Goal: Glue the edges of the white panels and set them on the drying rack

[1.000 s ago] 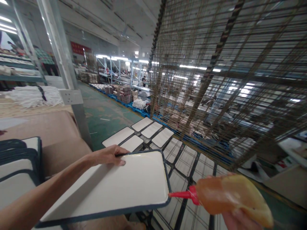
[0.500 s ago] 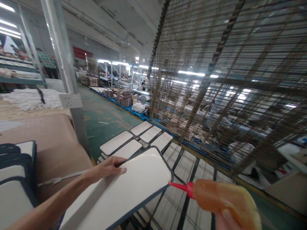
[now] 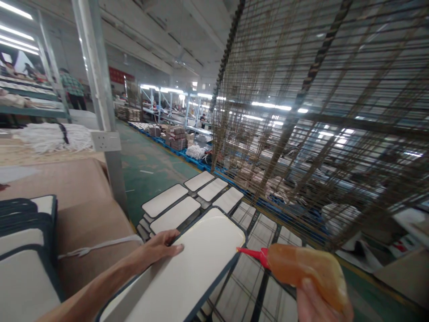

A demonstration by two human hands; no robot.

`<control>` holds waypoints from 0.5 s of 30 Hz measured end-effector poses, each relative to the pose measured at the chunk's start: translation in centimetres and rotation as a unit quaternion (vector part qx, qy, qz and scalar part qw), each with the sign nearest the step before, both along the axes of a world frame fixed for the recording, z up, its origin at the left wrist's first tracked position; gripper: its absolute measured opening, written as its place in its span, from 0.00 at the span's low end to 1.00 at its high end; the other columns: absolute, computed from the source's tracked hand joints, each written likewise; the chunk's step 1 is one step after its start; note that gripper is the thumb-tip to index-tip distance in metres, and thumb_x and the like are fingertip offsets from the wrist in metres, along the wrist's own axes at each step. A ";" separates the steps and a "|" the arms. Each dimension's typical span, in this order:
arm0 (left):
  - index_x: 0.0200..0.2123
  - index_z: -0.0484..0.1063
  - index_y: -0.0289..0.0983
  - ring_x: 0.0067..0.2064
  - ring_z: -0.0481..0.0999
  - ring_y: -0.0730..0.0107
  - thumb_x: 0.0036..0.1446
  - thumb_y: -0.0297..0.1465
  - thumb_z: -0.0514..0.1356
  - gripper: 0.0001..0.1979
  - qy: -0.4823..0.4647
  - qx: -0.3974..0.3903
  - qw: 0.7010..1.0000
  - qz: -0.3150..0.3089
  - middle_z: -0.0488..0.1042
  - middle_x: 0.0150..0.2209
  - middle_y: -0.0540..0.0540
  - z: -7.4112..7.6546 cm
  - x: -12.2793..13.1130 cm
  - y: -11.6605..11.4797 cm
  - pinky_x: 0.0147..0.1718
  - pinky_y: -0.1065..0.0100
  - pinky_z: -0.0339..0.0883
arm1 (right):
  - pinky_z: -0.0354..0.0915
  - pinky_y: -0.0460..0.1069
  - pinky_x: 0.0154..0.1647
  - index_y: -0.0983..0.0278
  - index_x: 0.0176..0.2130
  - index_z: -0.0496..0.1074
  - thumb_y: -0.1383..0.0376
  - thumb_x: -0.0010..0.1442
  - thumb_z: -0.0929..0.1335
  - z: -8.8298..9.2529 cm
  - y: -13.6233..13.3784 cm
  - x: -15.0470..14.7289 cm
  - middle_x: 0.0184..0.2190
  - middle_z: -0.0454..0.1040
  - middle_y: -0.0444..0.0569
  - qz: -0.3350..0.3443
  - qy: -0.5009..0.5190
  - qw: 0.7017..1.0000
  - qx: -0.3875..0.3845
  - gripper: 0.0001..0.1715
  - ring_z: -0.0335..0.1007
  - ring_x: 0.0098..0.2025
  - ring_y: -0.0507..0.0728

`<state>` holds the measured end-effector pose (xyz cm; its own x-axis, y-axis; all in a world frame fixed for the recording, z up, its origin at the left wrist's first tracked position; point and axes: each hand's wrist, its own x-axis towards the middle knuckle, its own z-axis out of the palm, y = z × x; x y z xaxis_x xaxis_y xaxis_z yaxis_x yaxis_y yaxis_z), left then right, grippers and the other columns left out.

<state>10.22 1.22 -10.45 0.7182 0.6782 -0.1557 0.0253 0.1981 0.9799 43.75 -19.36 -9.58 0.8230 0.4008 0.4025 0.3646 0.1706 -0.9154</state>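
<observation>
Pinching a dark-rimmed white panel point(image 3: 204, 250) in the left hand point(image 3: 162, 248), thumb on its face, while the right hand point(image 3: 318, 297) is wrapped around a squeeze bottle point(image 3: 296, 261) of amber stuff. Its red nozzle point(image 3: 256, 255) sits right by the panel's rim, with similar panels point(image 3: 176, 214) laid out in rows just beyond.

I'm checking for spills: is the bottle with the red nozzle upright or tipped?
Tipped: the bottle lies nearly sideways in the right hand, its red nozzle pointing left toward the edge of the panel.
</observation>
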 end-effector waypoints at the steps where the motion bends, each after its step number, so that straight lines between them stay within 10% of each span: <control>1: 0.36 0.69 0.34 0.32 0.75 0.66 0.41 0.43 0.68 0.23 0.001 -0.003 1.000 0.002 0.76 0.33 0.45 0.1 0.0 -0.2 0.28 0.71 0.68 | 0.63 0.64 0.57 0.56 0.27 0.74 0.68 0.34 0.79 0.1 0.1 -0.2 0.25 0.75 0.43 0.009 0.006 1.000 0.006 0.18 0.69 0.49 0.67; 10: 0.39 0.67 0.36 0.31 0.73 0.69 0.43 0.46 0.67 0.25 0.008 -0.012 1.000 0.013 0.76 0.34 0.47 1.2 -0.5 -0.7 0.29 0.72 0.66 | 0.69 0.63 0.48 0.57 0.28 0.72 0.64 0.39 0.78 2.9 2.0 -2.3 0.21 0.70 0.42 0.150 0.068 0.986 0.029 0.15 0.72 0.40 0.64; 15: 0.40 0.68 0.37 0.32 0.73 0.67 0.44 0.46 0.66 0.24 0.034 -0.027 0.998 0.051 0.76 0.33 0.48 1.1 -0.8 -0.8 0.29 0.72 0.66 | 0.70 0.61 0.44 0.59 0.41 0.72 0.63 0.37 0.77 2.6 3.0 -4.2 0.32 0.74 0.45 0.097 0.052 0.989 0.100 0.28 0.71 0.39 0.62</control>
<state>9.42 0.44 -9.33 0.6325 0.7362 -0.2407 0.0690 0.2560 0.9642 39.58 -16.39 -6.96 0.7799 0.4760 0.4063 0.2122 0.4096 -0.8872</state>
